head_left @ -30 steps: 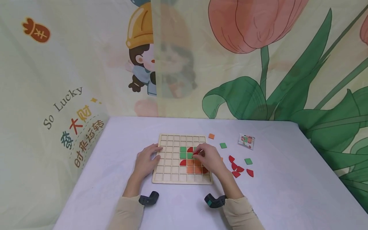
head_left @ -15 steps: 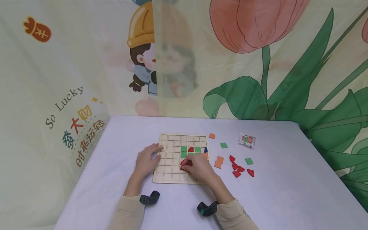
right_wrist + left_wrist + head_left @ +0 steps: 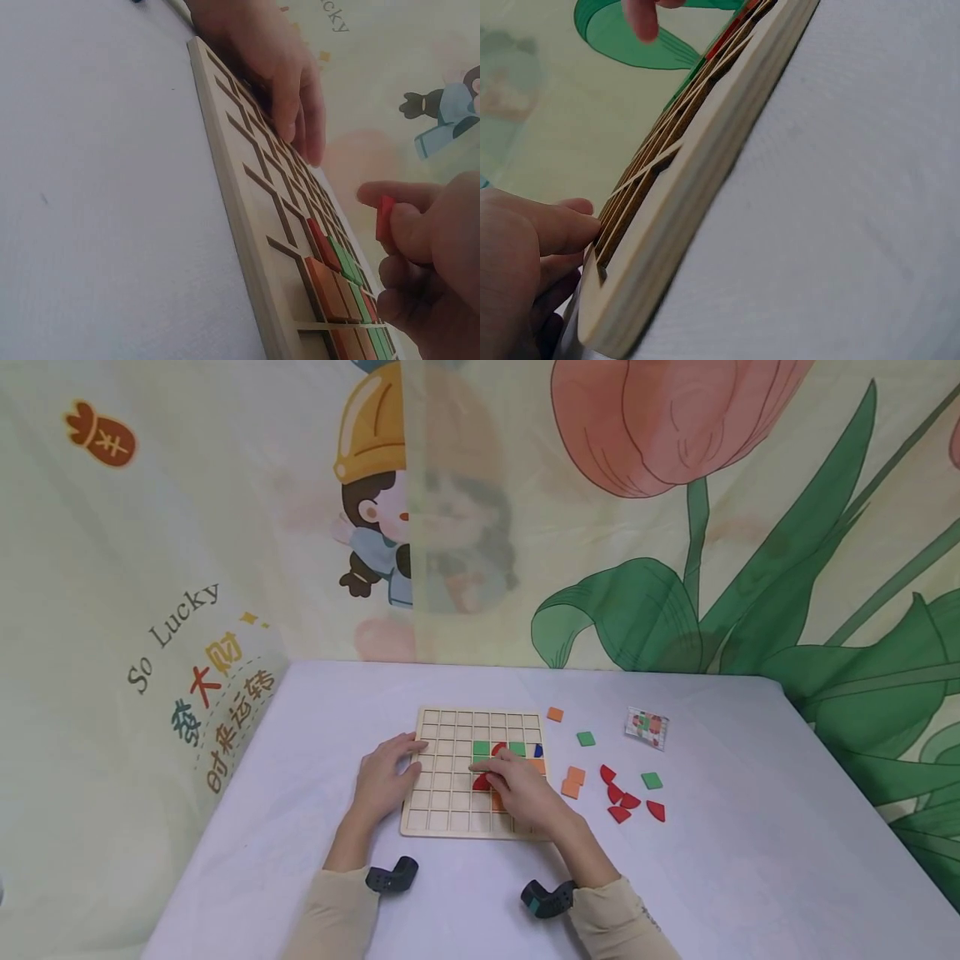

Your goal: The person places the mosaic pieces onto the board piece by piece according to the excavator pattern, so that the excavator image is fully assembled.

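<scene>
A wooden grid board (image 3: 438, 821) lies on the white table, its cells partly filled with green squares (image 3: 482, 748), orange squares and red quarter-round pieces. My left hand (image 3: 385, 778) rests at the board's left edge, fingers on the rim, as the left wrist view shows for the hand (image 3: 517, 255) too. Over the board's middle is my right hand (image 3: 528, 793), index finger stretched leftward. In the right wrist view this hand (image 3: 442, 247) pinches a small red piece (image 3: 385, 217) between thumb and finger, raised off the board. Another red piece (image 3: 481, 783) sits in a cell just below that finger.
Right of the board lie several red quarter-round pieces (image 3: 615, 793), orange squares (image 3: 571, 788) and green squares (image 3: 652, 781). A small printed packet (image 3: 646, 729) is at the back right. One blue piece (image 3: 538, 750) sits at the board's right edge. A printed cloth hangs behind.
My right hand came from the board's upper right down to the lower middle with the red piece, then shifted slightly up, its index finger straightening. My left hand stays at the board's edge.
</scene>
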Available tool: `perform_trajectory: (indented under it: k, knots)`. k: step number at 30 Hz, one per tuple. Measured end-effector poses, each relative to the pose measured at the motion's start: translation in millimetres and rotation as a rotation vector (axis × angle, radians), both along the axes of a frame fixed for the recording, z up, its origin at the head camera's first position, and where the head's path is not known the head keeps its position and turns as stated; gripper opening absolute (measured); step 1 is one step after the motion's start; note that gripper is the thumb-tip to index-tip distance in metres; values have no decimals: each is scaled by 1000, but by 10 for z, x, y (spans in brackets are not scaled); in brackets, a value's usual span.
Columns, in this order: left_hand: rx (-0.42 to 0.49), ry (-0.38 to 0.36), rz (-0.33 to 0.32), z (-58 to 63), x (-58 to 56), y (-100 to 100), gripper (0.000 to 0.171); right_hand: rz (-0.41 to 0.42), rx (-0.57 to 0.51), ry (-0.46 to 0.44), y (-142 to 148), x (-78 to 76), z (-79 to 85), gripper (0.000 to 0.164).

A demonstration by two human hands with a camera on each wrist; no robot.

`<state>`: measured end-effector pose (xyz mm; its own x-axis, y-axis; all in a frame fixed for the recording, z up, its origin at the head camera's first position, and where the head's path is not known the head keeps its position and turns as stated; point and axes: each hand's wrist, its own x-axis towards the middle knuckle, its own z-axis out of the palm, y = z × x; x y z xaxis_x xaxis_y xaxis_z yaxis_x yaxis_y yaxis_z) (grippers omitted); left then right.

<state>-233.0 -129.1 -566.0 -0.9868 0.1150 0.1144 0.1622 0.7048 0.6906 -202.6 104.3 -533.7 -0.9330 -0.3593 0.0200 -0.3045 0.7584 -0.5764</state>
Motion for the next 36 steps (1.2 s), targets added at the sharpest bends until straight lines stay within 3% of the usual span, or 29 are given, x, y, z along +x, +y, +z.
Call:
perform_trajectory:
  k: [8, 14, 21, 36]
  knots:
    - [-6, 4, 18, 8, 3, 17, 34, -44, -82, -39, 5, -18, 7, 9]
    - [-10, 4, 16, 3, 7, 15, 34, -91, -125, -67, 2, -27, -4, 11]
    - [-3, 6, 7, -5, 5, 12, 34, -41, -178, -89, 3, -24, -22, 12]
    - [3, 1, 5, 17, 0, 12, 35, 5, -117, -46, -67, 29, 11, 9]
